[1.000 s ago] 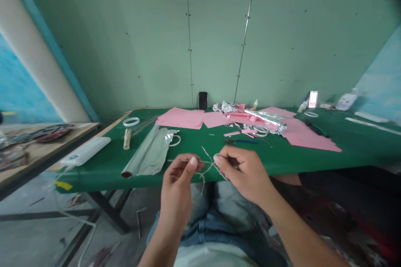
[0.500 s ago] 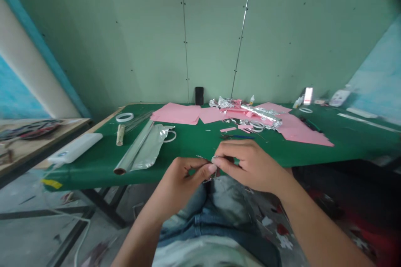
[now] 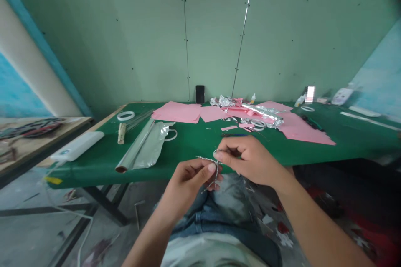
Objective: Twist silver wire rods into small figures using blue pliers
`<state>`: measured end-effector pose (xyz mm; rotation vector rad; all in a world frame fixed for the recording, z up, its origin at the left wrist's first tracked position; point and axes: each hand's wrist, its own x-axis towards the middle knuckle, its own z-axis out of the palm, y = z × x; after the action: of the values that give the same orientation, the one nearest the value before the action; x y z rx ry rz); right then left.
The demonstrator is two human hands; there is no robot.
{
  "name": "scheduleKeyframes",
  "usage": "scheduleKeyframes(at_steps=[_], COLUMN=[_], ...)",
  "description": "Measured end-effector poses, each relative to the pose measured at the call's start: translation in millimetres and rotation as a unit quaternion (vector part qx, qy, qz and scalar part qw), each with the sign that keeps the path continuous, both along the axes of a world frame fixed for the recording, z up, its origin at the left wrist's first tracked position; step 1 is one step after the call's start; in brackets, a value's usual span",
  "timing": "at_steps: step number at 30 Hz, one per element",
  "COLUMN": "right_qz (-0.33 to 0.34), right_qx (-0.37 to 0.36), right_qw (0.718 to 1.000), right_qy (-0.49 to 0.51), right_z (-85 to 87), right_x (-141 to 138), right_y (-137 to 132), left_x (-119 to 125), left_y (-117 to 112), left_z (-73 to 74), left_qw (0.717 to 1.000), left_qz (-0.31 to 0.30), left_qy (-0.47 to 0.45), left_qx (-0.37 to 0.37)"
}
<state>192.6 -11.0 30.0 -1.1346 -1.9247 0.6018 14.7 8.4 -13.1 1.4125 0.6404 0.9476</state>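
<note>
In front of the table edge, a small silvery figure of twisted foil or wire (image 3: 216, 172) with thin limbs is held between both hands. My left hand (image 3: 194, 179) pinches its middle between thumb and fingers; one thin limb sticks out to the left and a forked end hangs below. At its top, my right hand (image 3: 242, 156) has thumb and forefinger pressed together on the looped end. The fingers hide part of the figure, so whether it is foil or bare wire is hard to say.
On the green table (image 3: 188, 146) lie a foil roll (image 3: 134, 146), pink paper sheets (image 3: 177, 112), crumpled foil (image 3: 263, 112), white tape rings (image 3: 125, 115) and a beige roll (image 3: 122, 133). A black phone (image 3: 200, 94) leans on the wall. A white power strip (image 3: 78, 146) sits at the left edge.
The hands have parted slightly, with my right hand a little higher. More of the silvery figure shows, including its left limb and hanging forked end.
</note>
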Motion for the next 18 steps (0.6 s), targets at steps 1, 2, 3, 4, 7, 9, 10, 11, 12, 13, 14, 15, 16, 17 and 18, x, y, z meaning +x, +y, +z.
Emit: scheduleKeyframes(at_steps=[1,2,3,4,7,9,10,11,12,13,14,15,16,17,18], right_qz=[-0.003,-0.002,0.002,0.006,-0.043,-0.173,-0.206,-0.221,-0.231,-0.240,-0.249,-0.258,-0.267,-0.274,-0.279], right_qx=[-0.002,-0.007,-0.010,-0.010,0.023,0.021,0.002,-0.017,-0.040,-0.065,-0.086,-0.102,-0.113,-0.120,-0.123], right_qw=[1.000,1.000,1.000,0.999,0.999,0.981,0.972,0.965,0.959,0.951,0.942,0.933,0.925,0.918,0.912], right_qy=[0.004,0.011,0.023,0.034,0.023,-0.087,-0.116,-0.137,-0.161,-0.186,-0.209,-0.229,-0.247,-0.262,-0.275], right_z=[-0.7,-1.3,-1.8,-2.5,-8.8,-20.3,-28.8,-39.0,-50.4,-62.4,-74.1,-85.0,-94.5,-102.1,-107.7], right_x=[-1.3,-1.3,0.7,5.3,35.1,62.7,75.8,87.3,96.6,103.3,107.5,109.6,110.0,109.0,107.0], right_y=[-0.6,-0.2,1.9,6.3,35.7,65.2,80.2,94.1,106.0,115.6,122.8,127.9,131.1,133.0,134.0], left_x=[0.6,1.3,2.0,2.7,3.0,1.9,1.3,0.9,0.7,0.8,1.2,1.7,2.2,2.6,2.8], left_y=[-1.1,-1.7,-1.8,-1.4,2.2,5.2,6.3,7.2,7.6,7.7,7.5,6.9,6.1,5.0,3.7], left_z=[-1.3,-3.4,-6.0,-9.1,-19.8,-26.0,-28.3,-30.0,-31.0,-31.4,-31.3,-30.7,-29.9,-28.9,-27.8], left_qw=[1.000,1.000,1.000,1.000,0.996,0.993,0.991,0.990,0.989,0.989,0.989,0.990,0.991,0.991,0.991], left_qz=[-0.008,-0.011,-0.005,0.012,0.077,0.104,0.115,0.125,0.133,0.138,0.139,0.137,0.134,0.130,0.125], left_qy=[0.005,0.009,0.012,0.014,0.027,0.036,0.037,0.036,0.032,0.025,0.016,0.007,-0.003,-0.015,-0.028], left_qx=[0.000,0.002,0.008,0.017,0.044,0.052,0.054,0.054,0.053,0.048,0.038,0.023,0.008,-0.007,-0.022])
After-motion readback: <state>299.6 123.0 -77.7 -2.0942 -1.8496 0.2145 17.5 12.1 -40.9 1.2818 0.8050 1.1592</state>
